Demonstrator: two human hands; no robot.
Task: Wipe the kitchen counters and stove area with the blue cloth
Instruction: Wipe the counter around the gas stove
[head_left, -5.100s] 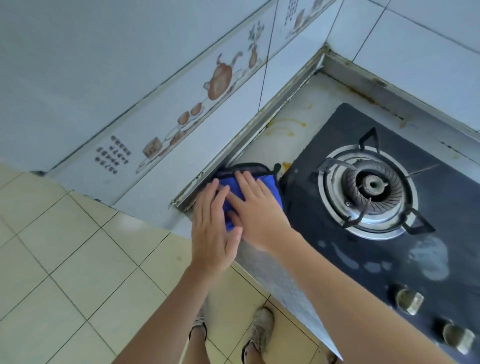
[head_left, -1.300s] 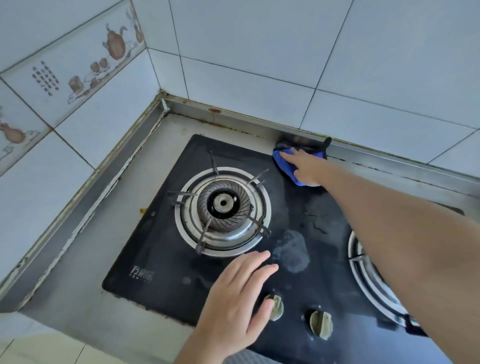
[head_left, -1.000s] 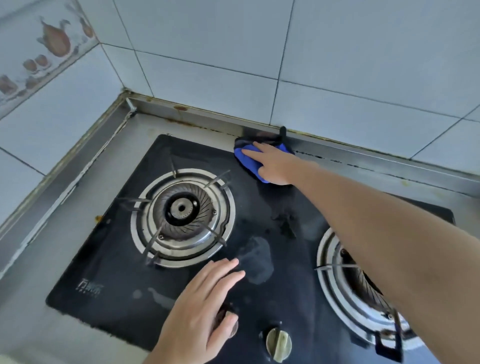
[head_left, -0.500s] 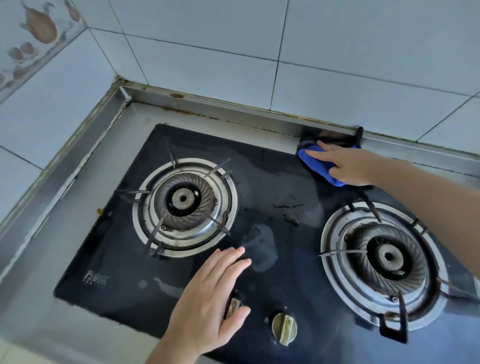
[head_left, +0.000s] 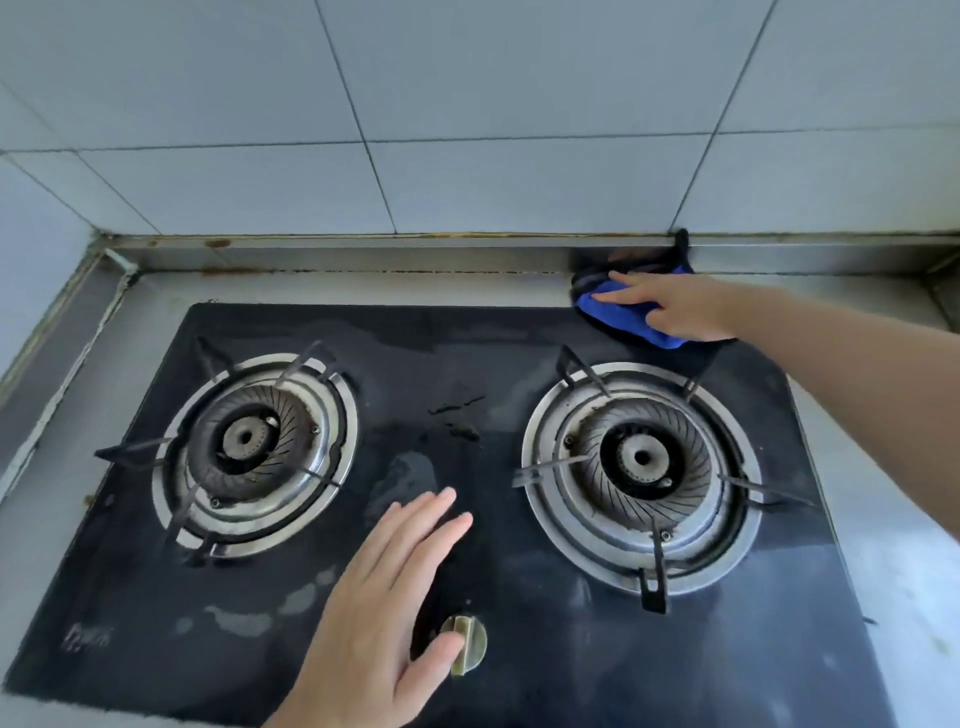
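R hand presses flat on the blue cloth, fingers stretched out over it, palm down, not curled round it; the cloth is pinned under the hand rather than gripped. The cloth sits at the back edge of the stove top, behind the right burner, half on the black glass and half on the steel counter, its dark edge bunched against the metal backsplash strip. R forearm comes in from the right edge of view, crossing above the far side of the right burner.

L hand is open, fingers spread a little and pointing up toward the middle of the glass (cannot tell if it touches the surface or hovers just above). It holds nothing. Its thumb lies next to the control knob, overlapping its left edge.

The left burner stands to the left of the L hand, w/ pan-support prongs sticking out. Pale wet smears and a few dark specks mark the glass btwn the burners. Rust stains dot the backsplash strip near the left corner. White wall tiles rise behind.
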